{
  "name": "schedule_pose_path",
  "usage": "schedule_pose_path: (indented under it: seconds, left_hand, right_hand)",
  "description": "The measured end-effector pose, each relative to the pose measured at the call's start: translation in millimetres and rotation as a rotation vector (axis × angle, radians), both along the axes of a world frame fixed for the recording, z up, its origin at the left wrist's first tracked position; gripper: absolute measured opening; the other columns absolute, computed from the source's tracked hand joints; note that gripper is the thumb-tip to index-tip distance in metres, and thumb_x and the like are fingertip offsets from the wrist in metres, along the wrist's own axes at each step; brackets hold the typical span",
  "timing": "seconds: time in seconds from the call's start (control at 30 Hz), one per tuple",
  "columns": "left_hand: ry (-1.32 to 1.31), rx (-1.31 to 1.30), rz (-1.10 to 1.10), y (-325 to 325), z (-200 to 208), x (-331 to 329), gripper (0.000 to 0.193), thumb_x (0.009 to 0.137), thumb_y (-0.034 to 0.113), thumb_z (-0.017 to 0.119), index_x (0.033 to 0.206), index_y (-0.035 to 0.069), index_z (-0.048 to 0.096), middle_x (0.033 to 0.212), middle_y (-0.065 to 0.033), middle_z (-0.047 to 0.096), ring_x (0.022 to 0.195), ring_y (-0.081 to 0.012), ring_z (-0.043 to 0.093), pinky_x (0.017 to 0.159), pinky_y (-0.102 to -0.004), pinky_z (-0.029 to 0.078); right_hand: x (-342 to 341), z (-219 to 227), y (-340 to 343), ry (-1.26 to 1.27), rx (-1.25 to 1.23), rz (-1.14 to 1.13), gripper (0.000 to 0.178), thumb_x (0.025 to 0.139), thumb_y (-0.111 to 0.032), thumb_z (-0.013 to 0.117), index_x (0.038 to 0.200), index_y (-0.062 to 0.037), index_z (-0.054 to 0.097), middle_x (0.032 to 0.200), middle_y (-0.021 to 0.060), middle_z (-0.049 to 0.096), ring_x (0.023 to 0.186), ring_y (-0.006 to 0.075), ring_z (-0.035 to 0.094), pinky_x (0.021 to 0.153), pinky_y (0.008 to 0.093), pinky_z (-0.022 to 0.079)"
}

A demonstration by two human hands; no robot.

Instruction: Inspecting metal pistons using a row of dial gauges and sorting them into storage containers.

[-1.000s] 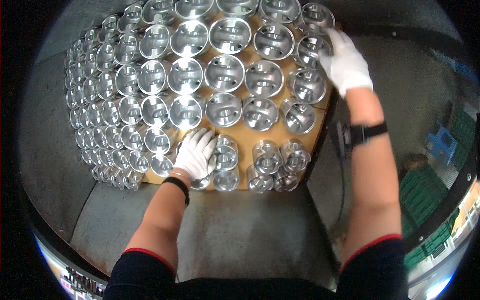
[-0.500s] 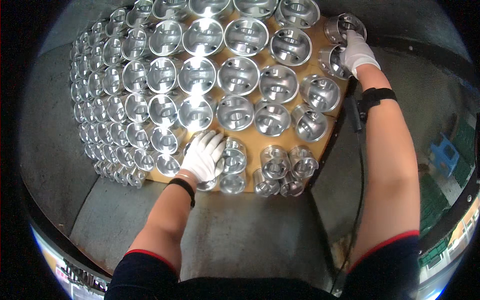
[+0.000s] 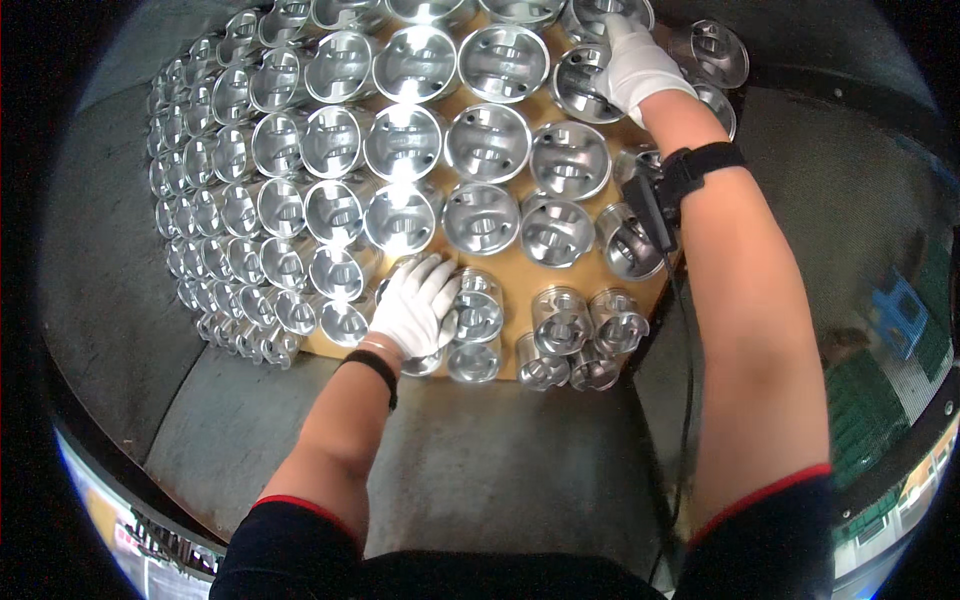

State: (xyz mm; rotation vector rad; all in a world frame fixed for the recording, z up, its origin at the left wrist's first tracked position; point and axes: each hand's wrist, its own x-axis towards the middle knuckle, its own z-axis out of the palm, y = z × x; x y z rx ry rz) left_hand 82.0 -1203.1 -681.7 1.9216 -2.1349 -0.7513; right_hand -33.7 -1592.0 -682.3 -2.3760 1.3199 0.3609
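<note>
Rows of shiny metal pistons [image 3: 487, 142] stand on a tan board [image 3: 515, 285], their hollow ends facing me. My left hand [image 3: 415, 310], in a white glove, lies over a piston [image 3: 425, 366] in the nearest part of the group, fingers stretched out side by side. Another piston [image 3: 477, 315] stands just right of it. My right hand [image 3: 640, 72], also gloved in white, is at the far right, a finger stretched to the open end of a far piston [image 3: 580, 18]. Its palm covers part of the piston [image 3: 578, 88] just below. The right hand's other fingers are mostly hidden.
Dark metal walls [image 3: 100, 300] curve around the board. A small group of pistons [image 3: 562, 322] stands at the near right. A black cable [image 3: 688, 390] runs down from the right wrist strap [image 3: 700, 170]. Beyond the right wall lies a blue plastic object [image 3: 900, 310].
My right hand has moved left, from the pistons at the far right edge to those in the neighbouring row. My left hand stays on the same piston; the view has shifted slightly.
</note>
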Motion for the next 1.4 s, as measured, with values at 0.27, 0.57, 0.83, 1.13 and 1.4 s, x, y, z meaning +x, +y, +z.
schedule_pose_path:
  seconds: [0.27, 0.57, 0.83, 1.13, 1.4]
  left_hand:
    - [0.0, -0.01, -0.011, 3.9, -0.6, 2.6, 0.059, 0.069, 0.027, 0.068, 0.122, 0.004, 0.059, 0.13, -0.0159, 0.058, 0.123, -0.035, 0.053, 0.108, -0.0504, 0.039]
    - [-0.003, 0.022, -0.002, 11.1, -3.2, 5.1, 0.057, 0.071, 0.028, 0.065, 0.122, 0.004, 0.059, 0.131, -0.016, 0.057, 0.124, -0.0353, 0.052, 0.109, -0.0509, 0.038]
    - [0.0, -0.011, -0.007, 6.1, -4.6, 0.8, 0.056, 0.072, 0.029, 0.065, 0.122, 0.004, 0.058, 0.133, -0.0159, 0.056, 0.124, -0.0352, 0.052, 0.11, -0.0505, 0.037]
    - [-0.01, -0.015, -0.006, 9.4, -3.9, 4.0, 0.056, 0.073, 0.029, 0.065, 0.123, 0.005, 0.058, 0.132, -0.0156, 0.056, 0.124, -0.0351, 0.051, 0.11, -0.0505, 0.037]
    - [0.006, 0.001, -0.005, 10.9, -6.6, 4.7, 0.057, 0.072, 0.03, 0.066, 0.123, 0.005, 0.059, 0.133, -0.0157, 0.056, 0.126, -0.0358, 0.051, 0.11, -0.0511, 0.037]
  right_hand:
    - [-13.4, -12.7, -15.5, 0.061, -0.102, -0.023, 0.058, 0.081, -0.019, 0.07, 0.133, -0.0012, 0.051, 0.131, 0.0275, 0.057, 0.122, 0.0416, 0.057, 0.105, 0.0433, 0.047]
    - [-23.8, 79.5, 89.0, 0.13, 0.179, 0.009, 0.067, 0.085, -0.022, 0.067, 0.145, -0.0102, 0.041, 0.142, 0.0206, 0.05, 0.116, 0.0422, 0.06, 0.101, 0.0467, 0.048]
    - [-48.7, 14.1, 155.4, 0.136, 0.36, -0.088, 0.046, 0.086, -0.015, 0.063, 0.129, -0.0118, 0.048, 0.15, 0.0149, 0.041, 0.11, 0.0418, 0.062, 0.094, 0.0496, 0.051]
    - [-75.9, -0.5, 153.6, 0.024, 0.257, -0.139, 0.045, 0.082, -0.01, 0.064, 0.123, -0.0054, 0.048, 0.14, 0.0209, 0.046, 0.109, 0.044, 0.061, 0.092, 0.0498, 0.051]
    - [-103.8, -7.0, 145.5, 0.006, 0.151, -0.119, 0.046, 0.081, -0.01, 0.065, 0.124, -0.0046, 0.046, 0.131, 0.0222, 0.053, 0.101, 0.0465, 0.061, 0.085, 0.0526, 0.052]
